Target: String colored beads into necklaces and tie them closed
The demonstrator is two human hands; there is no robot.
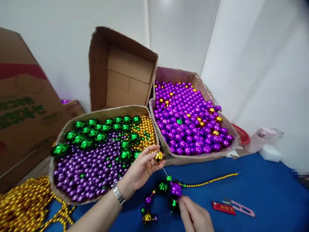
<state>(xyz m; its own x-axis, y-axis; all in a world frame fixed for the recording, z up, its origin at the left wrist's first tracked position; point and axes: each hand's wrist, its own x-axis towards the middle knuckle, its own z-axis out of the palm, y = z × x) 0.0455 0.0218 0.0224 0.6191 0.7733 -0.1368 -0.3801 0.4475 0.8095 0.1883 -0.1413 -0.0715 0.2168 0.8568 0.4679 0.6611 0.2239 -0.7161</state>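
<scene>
Pinching a gold bead (159, 157), the fingers of your left hand (142, 166) stand only as far apart as the bead is thick, and your wrist, wearing a silver watch (119, 194), comes in from 7 o'clock. Your right hand (196, 214) lies at 5 o'clock from that bead, its fingers drawn close together on the bead string (176, 189), at the edge of a large green ball (173, 203); whether they grip the ball itself or the thread is hidden. The bead string is low over the blue bench (272, 183), between your two hands. From a small green bead (169, 178) its bare thread slants up to the gold bead at 11 o'clock, while the purple and green balls under it line up nearly along 12 to 6. The rest bends round to the left in a loose ring, so it has no single long axis. A thin gold strand (212, 181) stretches from behind the purple ball towards 3 o'clock. From your left fingers, the box of mixed beads (113, 110) sits at 9 o'clock and the box of purple balls (205, 155) between 1 and 2. Pink-handled snips (242, 208) and a red packet (223, 208) lie at 3 o'clock from your right hand.
</scene>
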